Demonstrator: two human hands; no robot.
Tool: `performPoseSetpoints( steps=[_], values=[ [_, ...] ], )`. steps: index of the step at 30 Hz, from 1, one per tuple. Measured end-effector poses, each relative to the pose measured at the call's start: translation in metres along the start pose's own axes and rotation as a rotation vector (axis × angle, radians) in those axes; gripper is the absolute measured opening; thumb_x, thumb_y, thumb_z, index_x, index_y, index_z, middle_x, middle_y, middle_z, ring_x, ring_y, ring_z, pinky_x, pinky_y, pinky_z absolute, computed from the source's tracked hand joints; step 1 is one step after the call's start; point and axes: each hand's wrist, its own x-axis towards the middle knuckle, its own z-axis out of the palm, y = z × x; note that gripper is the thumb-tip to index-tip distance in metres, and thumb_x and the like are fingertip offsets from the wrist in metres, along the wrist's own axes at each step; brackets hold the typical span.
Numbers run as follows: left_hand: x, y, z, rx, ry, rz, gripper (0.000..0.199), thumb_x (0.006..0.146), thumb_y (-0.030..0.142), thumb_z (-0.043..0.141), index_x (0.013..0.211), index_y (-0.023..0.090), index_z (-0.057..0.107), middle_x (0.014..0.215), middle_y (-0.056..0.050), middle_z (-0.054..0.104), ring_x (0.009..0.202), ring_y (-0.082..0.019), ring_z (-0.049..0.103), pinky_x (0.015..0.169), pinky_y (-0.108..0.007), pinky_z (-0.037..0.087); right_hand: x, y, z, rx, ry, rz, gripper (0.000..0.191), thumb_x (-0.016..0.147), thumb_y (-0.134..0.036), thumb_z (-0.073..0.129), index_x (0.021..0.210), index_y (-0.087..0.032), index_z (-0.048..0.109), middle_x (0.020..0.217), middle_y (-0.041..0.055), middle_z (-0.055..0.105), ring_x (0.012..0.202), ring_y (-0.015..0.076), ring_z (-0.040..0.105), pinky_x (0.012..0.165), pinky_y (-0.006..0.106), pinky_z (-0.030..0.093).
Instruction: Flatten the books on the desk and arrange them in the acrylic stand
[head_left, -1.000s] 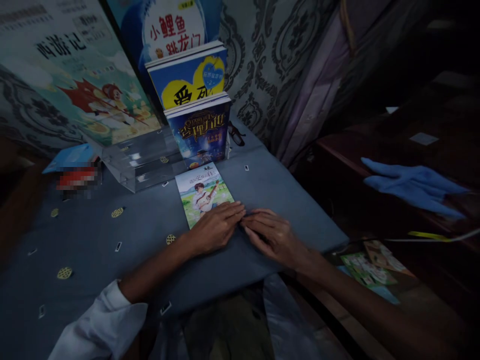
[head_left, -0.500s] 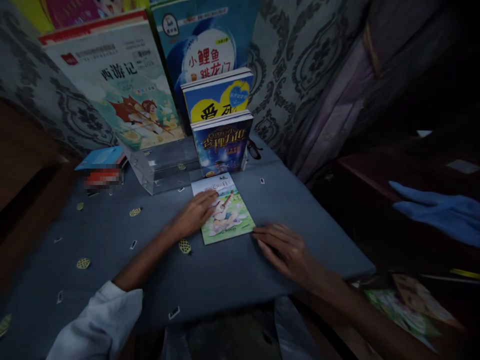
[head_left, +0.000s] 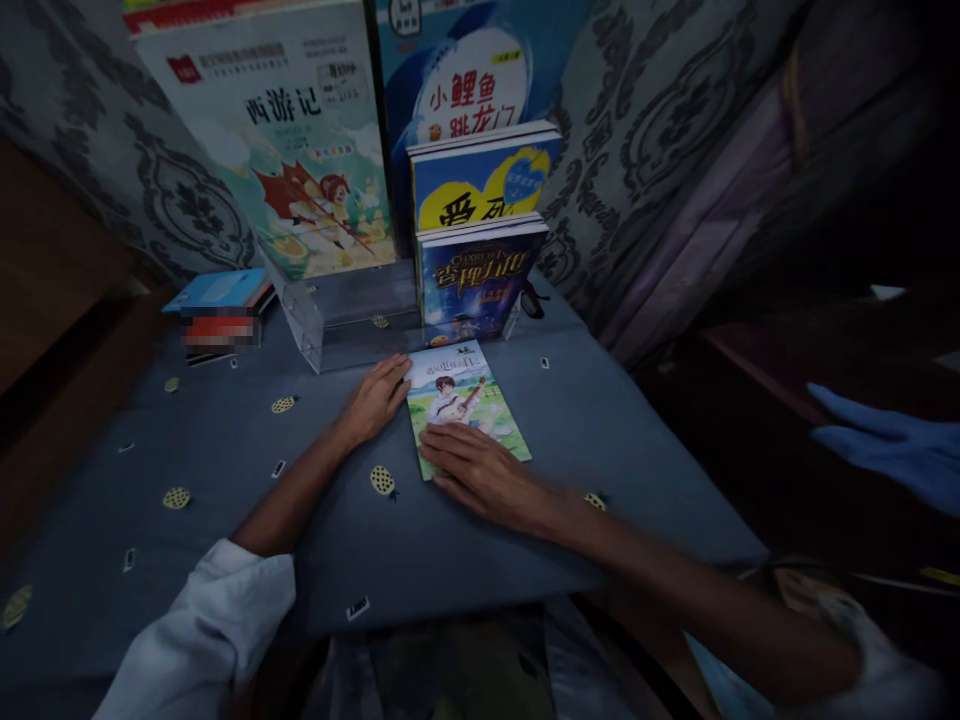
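A thin book [head_left: 457, 400] lies flat on the cloth-covered table [head_left: 480, 560]; its cover shows a figure playing a guitar on grass. At its upper left edge rests my left hand [head_left: 375, 400], fingers stretched forward, the tips touching the book's side. My right hand [head_left: 480, 465] lies palm down across the lower part of the cover, fingers extended and hiding the lower left area. Neither hand grips anything. Just behind the book stands a dark blue book [head_left: 480, 285] with gold lettering.
A clear acrylic stand [head_left: 307, 320] holds upright books, including a large white-and-green one [head_left: 300, 150] and a yellow-and-blue one [head_left: 484, 185]. Several books are stacked [head_left: 221, 300] at the left. Dark glasses [head_left: 534, 300] lie behind. A blue glove-like shape [head_left: 892, 435] shows at the right.
My right hand has moved left from the book's lower right corner onto its lower cover. My left hand has slid off the cover to its left edge. The view has shifted slightly.
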Motion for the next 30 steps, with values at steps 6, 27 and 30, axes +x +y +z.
performPoseSetpoints(
  steps=[6,27,30],
  values=[
    [-0.001,-0.002,0.002,0.002,0.011,-0.010,0.041,0.102,0.029,0.041,0.137,0.014,0.057,0.146,-0.013,0.056,0.140,-0.023,0.049,0.120,-0.046,0.035,-0.015,-0.003,-0.011,0.140,-0.068,0.029,0.028,0.101,-0.025,0.051,0.123,-0.017,0.067,0.128,0.0108,0.071,0.126,0.0229,0.062,0.111,0.044,0.049],
    [0.000,-0.003,0.006,-0.016,0.034,-0.011,0.042,0.101,0.029,0.040,0.137,0.015,0.058,0.145,-0.013,0.058,0.139,-0.025,0.051,0.120,-0.049,0.036,0.018,0.124,0.004,-0.101,0.129,0.383,0.043,0.099,-0.025,0.041,0.136,-0.014,0.060,0.140,0.0172,0.062,0.134,0.0312,0.055,0.113,0.056,0.044],
    [-0.002,-0.001,0.005,-0.016,0.045,-0.016,0.041,0.102,0.030,0.040,0.135,0.015,0.059,0.145,-0.012,0.058,0.138,-0.025,0.051,0.118,-0.048,0.038,0.011,0.116,0.005,-0.116,0.112,0.406,0.044,0.099,-0.025,0.041,0.137,-0.013,0.059,0.141,0.0171,0.061,0.134,0.0312,0.054,0.113,0.054,0.045]
  ],
)
